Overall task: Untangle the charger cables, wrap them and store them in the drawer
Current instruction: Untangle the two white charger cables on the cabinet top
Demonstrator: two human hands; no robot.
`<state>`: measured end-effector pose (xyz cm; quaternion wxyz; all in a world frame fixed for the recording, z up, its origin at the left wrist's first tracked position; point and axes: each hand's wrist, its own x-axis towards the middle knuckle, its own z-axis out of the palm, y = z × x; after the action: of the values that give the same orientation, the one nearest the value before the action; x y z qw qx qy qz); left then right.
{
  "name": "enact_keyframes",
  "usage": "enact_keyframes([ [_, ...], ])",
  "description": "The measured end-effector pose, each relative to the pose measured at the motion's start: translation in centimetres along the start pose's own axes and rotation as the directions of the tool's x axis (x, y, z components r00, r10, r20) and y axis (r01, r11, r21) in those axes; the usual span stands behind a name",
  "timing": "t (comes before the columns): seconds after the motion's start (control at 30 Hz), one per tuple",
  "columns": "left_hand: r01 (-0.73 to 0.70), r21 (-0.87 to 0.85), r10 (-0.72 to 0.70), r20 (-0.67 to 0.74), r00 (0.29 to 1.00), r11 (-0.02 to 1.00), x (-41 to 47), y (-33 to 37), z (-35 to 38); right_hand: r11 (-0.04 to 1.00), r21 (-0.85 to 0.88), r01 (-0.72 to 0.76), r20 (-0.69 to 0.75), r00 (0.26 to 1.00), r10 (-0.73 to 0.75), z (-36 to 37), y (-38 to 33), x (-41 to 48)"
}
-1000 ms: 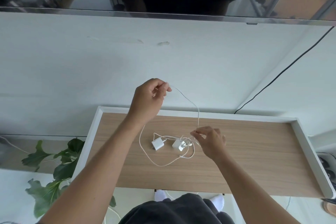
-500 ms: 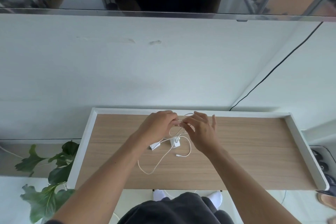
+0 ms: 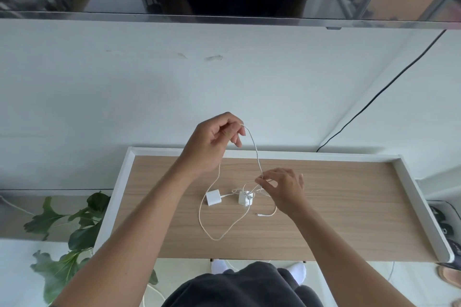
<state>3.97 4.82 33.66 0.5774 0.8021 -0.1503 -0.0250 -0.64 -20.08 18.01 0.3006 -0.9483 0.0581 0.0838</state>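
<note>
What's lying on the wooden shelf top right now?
On the wooden shelf top: two white charger bricks and tangled white cable. The right hand covers part of the tangle.

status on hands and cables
Left hand raised, pinching white cable. Right hand pinching it at the knot. Both adapters on the tabletop, tangled.

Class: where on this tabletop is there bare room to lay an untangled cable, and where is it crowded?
Free: the right half of the tabletop, up to the right rim, and the strip left of the chargers. Crowded: the middle, around the cables.
</note>
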Motion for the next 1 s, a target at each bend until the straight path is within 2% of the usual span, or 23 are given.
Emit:
enact_keyframes([
  [0.07, 0.03, 0.028, -0.028, -0.059, 0.998, 0.999, 0.0, -0.6, 0.3, 1.0, -0.009, 0.007, 0.0, 1.0, -0.007, -0.2, -0.4, 0.1],
  [0.1, 0.045, 0.103, -0.032, -0.12, 0.992, 0.994, 0.0, -1.3, 0.5, 1.0, -0.021, 0.017, -0.005, 1.0, -0.017, -0.3, -0.6, 0.1],
  [0.17, 0.084, 0.378, 0.005, -0.229, 0.973, 0.922, -0.1, -3.0, 0.5, 0.998, -0.051, 0.039, -0.009, 0.999, -0.039, -0.5, -1.1, 0.2],
  [0.2, 0.101, 0.502, 0.021, -0.232, 0.972, 0.859, -0.1, -3.8, 0.6, 0.995, -0.08, 0.056, -0.008, 0.998, -0.057, -0.5, -1.4, 0.1],
  [0.23, 0.094, 0.572, 0.041, -0.218, 0.975, 0.815, -0.2, -4.1, 0.8, 0.99, -0.118, 0.078, -0.008, 0.997, -0.079, -0.6, -1.7, 0.1],
  [0.37, -0.101, 0.663, 0.18, -0.052, 0.982, 0.742, -1.0, -4.5, 2.8, 0.961, -0.215, 0.173, -0.041, 0.982, -0.186, -0.4, -2.7, -0.1],
  [0.5, -0.144, 0.75, -0.003, 0.191, 0.982, 0.646, -1.2, -6.1, 4.0, 0.951, -0.224, 0.211, -0.066, 0.971, -0.231, -0.8, -3.8, -0.1],
  [0.53, -0.132, 0.74, -0.036, 0.207, 0.978, 0.659, -1.2, -6.5, 4.0, 0.951, -0.222, 0.215, -0.073, 0.969, -0.236, -0.9, -3.9, -0.1],
  [0.6, -0.079, 0.656, -0.07, 0.198, 0.978, 0.751, -1.1, -6.7, 4.0, 0.956, -0.206, 0.211, -0.079, 0.97, -0.231, -1.2, -4.0, -0.1],
  [0.7, -0.014, 0.427, -0.06, 0.159, 0.986, 0.904, -1.0, -5.3, 4.1, 0.969, -0.16, 0.186, -0.07, 0.977, -0.199, -1.2, -3.9, 0.3],
  [0.77, 0.051, 0.25, -0.075, 0.089, 0.993, 0.967, -0.6, -3.9, 3.7, 0.975, -0.15, 0.165, -0.037, 0.984, -0.172, -0.9, -3.3, 0.4],
  [0.83, 0.068, 0.117, -0.07, 0.012, 0.997, 0.991, -0.1, -2.1, 2.8, 0.983, -0.141, 0.12, 0.014, 0.993, -0.119, -0.6, -2.3, 0.4],
  [1.0, -0.016, -0.123, 0.01, -0.046, 0.999, 0.992, 0.8, -0.2, 0.5, 0.994, -0.105, 0.005, 0.066, 0.998, 0.002, 0.0, 0.0, 0.0],
])
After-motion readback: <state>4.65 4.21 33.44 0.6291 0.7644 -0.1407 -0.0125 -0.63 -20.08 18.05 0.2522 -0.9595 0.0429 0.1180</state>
